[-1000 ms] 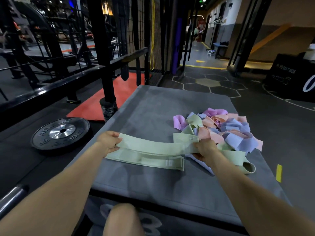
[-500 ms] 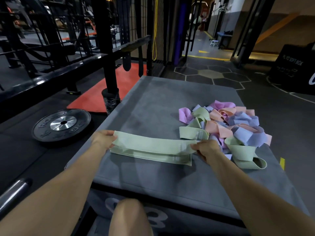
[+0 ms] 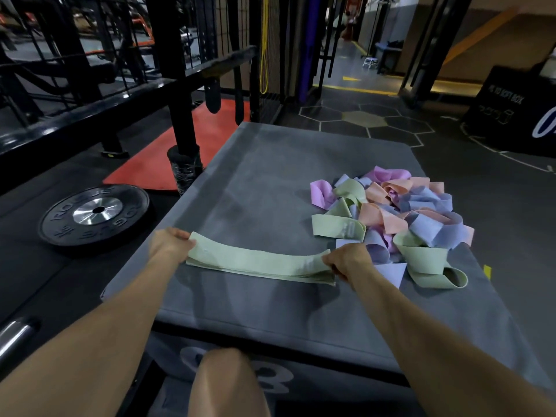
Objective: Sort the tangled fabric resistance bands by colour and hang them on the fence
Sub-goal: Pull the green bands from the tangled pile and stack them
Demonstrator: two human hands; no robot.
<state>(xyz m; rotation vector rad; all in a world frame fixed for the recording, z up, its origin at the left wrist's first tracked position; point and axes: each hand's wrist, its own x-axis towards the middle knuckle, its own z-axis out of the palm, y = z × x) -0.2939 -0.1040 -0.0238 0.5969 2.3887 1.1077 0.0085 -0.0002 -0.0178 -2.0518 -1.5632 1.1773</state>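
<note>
At a gym, I watch two hands flatten green resistance bands [image 3: 258, 263] on a grey padded box serving as the counter [image 3: 264, 176]. The stack shows at least two layers at its near edge; I cannot count them exactly. The left hand [image 3: 170, 245] has its grip closed on the stack's left end, fingers curled over it. The right hand [image 3: 346, 260] pinches the right end, which curls up slightly.

Just beside the right hand lies the tangled pile of bands [image 3: 397, 212] in four colours: green, peach, pink and lilac. I count three green loops showing there; the others overlap too much to number.

To the left stands the black fence [image 3: 126, 94]. One weight plate [image 3: 94, 212] lies flat on the floor beneath it, beside one red mat [image 3: 210, 139].
</note>
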